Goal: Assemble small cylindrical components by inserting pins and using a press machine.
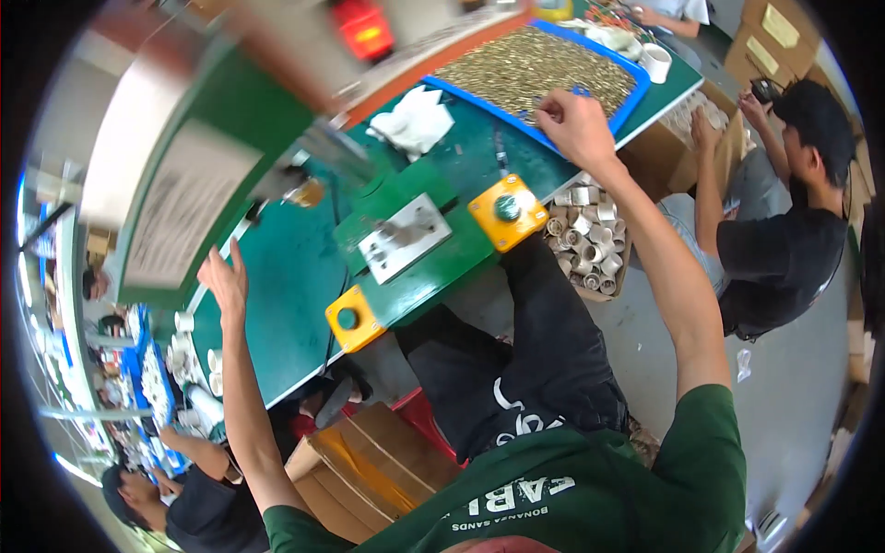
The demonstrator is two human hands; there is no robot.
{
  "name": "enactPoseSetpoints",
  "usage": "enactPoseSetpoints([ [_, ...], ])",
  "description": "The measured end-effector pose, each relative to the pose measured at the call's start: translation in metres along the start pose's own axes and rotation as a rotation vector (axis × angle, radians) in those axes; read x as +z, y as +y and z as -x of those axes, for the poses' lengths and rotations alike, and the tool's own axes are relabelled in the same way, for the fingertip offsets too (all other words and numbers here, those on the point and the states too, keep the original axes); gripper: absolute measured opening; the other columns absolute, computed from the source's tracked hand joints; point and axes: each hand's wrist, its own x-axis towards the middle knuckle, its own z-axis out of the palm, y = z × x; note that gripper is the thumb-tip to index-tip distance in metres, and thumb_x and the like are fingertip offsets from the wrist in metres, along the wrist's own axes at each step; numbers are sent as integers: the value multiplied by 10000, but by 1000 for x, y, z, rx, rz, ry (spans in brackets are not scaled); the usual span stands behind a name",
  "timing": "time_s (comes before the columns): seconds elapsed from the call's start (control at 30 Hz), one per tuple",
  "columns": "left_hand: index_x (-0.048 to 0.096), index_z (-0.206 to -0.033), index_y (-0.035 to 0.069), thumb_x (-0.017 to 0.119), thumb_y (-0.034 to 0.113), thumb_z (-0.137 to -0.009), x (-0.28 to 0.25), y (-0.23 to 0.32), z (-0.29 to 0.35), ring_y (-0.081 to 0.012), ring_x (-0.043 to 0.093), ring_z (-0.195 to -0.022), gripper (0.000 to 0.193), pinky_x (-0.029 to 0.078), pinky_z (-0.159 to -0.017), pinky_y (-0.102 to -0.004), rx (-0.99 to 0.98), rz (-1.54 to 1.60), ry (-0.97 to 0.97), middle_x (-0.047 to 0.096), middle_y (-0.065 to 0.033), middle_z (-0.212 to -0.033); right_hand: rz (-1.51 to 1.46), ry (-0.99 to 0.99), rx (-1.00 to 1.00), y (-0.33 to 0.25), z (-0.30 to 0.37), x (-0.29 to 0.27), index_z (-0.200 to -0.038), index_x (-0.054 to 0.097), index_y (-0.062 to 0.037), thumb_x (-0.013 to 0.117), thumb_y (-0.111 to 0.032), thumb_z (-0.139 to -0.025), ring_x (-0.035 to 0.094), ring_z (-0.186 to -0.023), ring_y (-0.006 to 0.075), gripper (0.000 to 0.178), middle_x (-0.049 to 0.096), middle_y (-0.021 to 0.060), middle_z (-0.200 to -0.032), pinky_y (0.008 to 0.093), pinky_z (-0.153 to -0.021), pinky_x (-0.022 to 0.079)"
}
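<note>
My right hand (579,127) is over the near edge of a blue tray (638,97) full of small brass-coloured metal pieces (525,64). Its fingers are curled together, and anything between them is too small to make out. My left hand (226,279) is raised beside the green press head (207,129), thumb and fingers apart, holding nothing. Between my arms stands the green press base (442,267), carrying a pale metal plate (383,263) with a blurred fixture (401,230) on top. Yellow button boxes with green buttons flank it, a right one (527,221) and a left one (367,324).
A carton of white cylindrical parts (590,244) stands right of the press. A white cloth (415,120) lies on the green table (277,323). A person in black (784,221) sits at the right, another person (217,498) at lower left. A cardboard box (369,470) is below.
</note>
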Motion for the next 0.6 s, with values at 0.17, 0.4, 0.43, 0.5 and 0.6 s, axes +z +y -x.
enactPoseSetpoints([
  [0.17, 497, -1246, 21, 646, 280, -865, 87, 44, -115, -383, 450, -1175, 484, 322, -1021, -454, 543, 184, 45, 477, -241, -1250, -139, 60, 24, -11, 5, 3, -822, 629, -28, 604, -107, -776, 634, -760, 353, 95, 664, 161, -811, 430, -685, 508],
  [0.4, 429, -1367, 84, 715, 487, -778, 146, 176, -197, -318, 491, -1091, 769, 438, -907, -374, 13, 572, -130, 490, -272, -1232, -187, 126, 17, -12, 11, -5, -783, 584, -14, 587, -68, -774, 606, -756, 350, 54, 613, 165, -758, 454, -651, 494],
  [0.43, 438, -1354, 34, 692, 482, -806, 148, 186, -200, -257, 533, -1065, 752, 444, -899, -338, 5, 740, -230, 516, -249, -1234, -194, 127, -6, -11, 10, -5, -771, 576, -12, 587, -56, -770, 603, -751, 338, 45, 608, 156, -747, 447, -654, 493],
  [0.5, 450, -1336, 0, 649, 500, -837, 148, 235, -189, -226, 534, -1101, 733, 434, -915, -326, -88, 931, -378, 533, -221, -1240, -196, 137, -18, -2, 12, -3, -766, 571, -8, 588, -47, -768, 596, -740, 335, 43, 598, 148, -739, 441, -654, 491],
  [0.6, 446, -1350, 33, 647, 527, -824, 136, 266, -199, -260, 517, -1134, 750, 395, -975, -356, -38, 861, -358, 538, -208, -1238, -212, 140, -28, -2, 10, -5, -733, 545, -7, 589, -25, -746, 585, -724, 326, 50, 576, 136, -711, 433, -644, 486],
])
